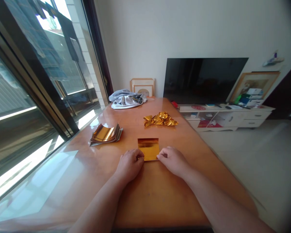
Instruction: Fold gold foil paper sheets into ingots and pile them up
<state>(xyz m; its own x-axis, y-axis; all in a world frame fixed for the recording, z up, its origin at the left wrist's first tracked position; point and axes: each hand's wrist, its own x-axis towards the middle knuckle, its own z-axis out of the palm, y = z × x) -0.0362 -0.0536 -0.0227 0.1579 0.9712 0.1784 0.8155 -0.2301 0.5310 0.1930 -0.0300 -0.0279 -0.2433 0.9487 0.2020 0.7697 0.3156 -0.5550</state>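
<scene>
A shiny gold foil sheet (148, 149), roughly square, lies flat on the table in front of me. At its near left corner, my left hand (133, 161) is closed with thumb and fingers pinching the edge. My right hand (172, 158) pinches the near right corner the same way. Left of the sheet sits a stack of gold foil sheets (105, 133), slightly curled and uneven. Beyond the sheet rest several folded gold foil pieces (161, 119), bunched together.
The long glossy wooden table (165, 197) stretches away from me. At its far end lies a heap of grey cloth (127, 98). A window (46, 64) runs along the left. A television (203, 79) stands on a white cabinet (249, 115) at the right.
</scene>
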